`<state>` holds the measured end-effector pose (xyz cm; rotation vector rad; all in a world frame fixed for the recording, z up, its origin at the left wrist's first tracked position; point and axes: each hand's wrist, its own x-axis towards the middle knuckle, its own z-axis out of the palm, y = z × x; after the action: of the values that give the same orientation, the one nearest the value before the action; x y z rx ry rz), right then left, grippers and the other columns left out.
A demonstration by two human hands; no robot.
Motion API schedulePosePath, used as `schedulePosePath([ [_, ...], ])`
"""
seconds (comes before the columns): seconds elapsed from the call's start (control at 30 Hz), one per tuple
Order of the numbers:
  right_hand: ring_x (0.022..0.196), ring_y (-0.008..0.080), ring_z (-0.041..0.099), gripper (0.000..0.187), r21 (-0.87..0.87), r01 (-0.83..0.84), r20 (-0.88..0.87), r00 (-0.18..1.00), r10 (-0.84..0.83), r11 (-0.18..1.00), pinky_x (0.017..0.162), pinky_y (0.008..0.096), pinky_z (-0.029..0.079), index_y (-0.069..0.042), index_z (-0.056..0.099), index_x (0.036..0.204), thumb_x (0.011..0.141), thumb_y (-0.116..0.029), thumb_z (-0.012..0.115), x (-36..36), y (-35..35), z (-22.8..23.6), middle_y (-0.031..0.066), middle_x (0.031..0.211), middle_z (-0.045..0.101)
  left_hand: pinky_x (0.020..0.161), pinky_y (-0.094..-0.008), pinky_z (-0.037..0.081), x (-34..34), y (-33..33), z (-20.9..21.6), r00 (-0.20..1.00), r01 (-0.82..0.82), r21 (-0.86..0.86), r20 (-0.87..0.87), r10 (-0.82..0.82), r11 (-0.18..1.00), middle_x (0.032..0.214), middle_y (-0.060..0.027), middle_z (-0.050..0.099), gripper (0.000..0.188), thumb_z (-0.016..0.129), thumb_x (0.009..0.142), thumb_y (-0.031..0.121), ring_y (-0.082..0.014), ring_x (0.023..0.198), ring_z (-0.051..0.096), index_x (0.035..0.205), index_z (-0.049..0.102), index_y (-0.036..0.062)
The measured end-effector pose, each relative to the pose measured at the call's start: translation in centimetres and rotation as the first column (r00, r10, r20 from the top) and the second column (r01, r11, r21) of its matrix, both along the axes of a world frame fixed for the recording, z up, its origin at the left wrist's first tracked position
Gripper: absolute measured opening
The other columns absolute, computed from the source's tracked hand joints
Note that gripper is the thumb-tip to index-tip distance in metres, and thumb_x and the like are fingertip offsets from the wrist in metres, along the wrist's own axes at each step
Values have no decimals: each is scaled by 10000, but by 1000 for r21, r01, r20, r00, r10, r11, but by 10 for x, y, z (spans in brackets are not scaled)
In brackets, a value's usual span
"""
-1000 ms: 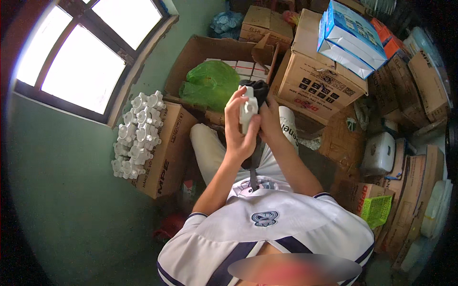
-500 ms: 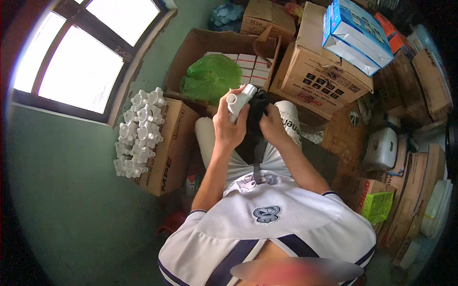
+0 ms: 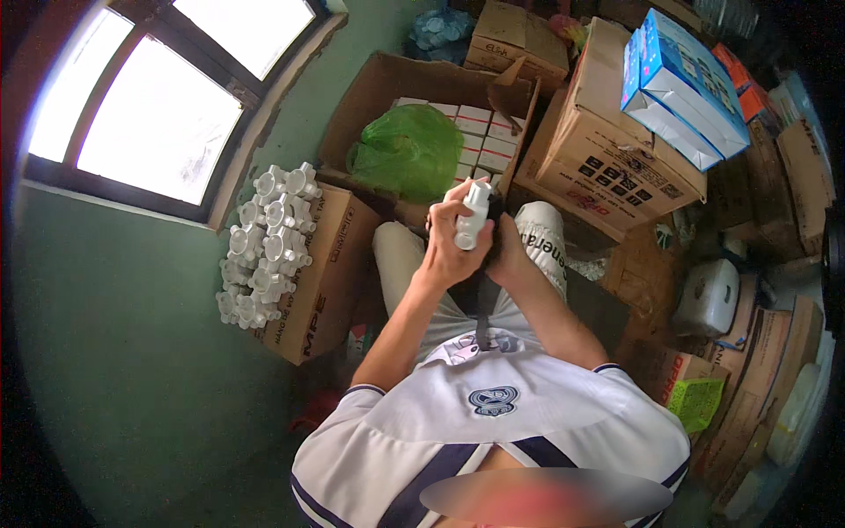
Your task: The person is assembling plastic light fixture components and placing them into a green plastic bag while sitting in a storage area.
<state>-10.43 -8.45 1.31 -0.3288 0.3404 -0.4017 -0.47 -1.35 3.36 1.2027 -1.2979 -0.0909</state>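
A white plastic pipe fitting (image 3: 474, 216) with a short side branch is gripped in my left hand (image 3: 447, 246), above my lap. Close against it, my right hand (image 3: 507, 253) has its fingers closed around a dark cloth-like thing (image 3: 495, 208), mostly hidden between the hands. A dark strap (image 3: 483, 321) runs from there toward my waist. To the left, several similar white fittings (image 3: 273, 238) stand stacked on a cardboard box (image 3: 327, 277).
Ahead is an open cardboard box (image 3: 356, 101) holding a green plastic bag (image 3: 409, 150) and small white boxes (image 3: 475, 141). A large carton (image 3: 607, 150) carries blue bags (image 3: 691, 88). Right are a white container (image 3: 709, 295) and a green basket (image 3: 695, 403); a window (image 3: 158, 114) is left.
My left hand has turned the white fitting and drawn it against my right hand. The dark thing, plainly visible before, is now largely covered. The whole view has shifted slightly.
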Motion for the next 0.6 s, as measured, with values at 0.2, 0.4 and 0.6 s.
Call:
schedulePosePath([
  [0.2,1018,222,707,312,-218,-84,-409,912,-13,972,932,401,582,-114,673,1242,1036,-266,494,2,10,8,57,1106,709,1103,-505,455,25,11,2,989,-138,167,82,126,976,1442,-265,565,571,643,938,-75,-383,1368,547,1450,451,92],
  [0.4,1110,150,664,320,-245,-40,-264,964,-27,969,922,326,561,-107,658,1282,1088,-334,541,-7,9,8,52,1218,695,1078,-484,481,20,19,10,984,-85,187,170,52,979,1401,-236,585,306,714,883,-41,-422,1311,568,1166,694,76],
  [0.6,1045,170,680,326,-360,-317,-418,895,152,877,925,338,541,-22,637,1328,1052,-185,576,-4,-30,-15,79,1235,696,933,-432,534,23,0,10,930,-362,144,-17,368,921,1260,-196,610,275,733,917,57,-363,1107,654,1187,679,48],
])
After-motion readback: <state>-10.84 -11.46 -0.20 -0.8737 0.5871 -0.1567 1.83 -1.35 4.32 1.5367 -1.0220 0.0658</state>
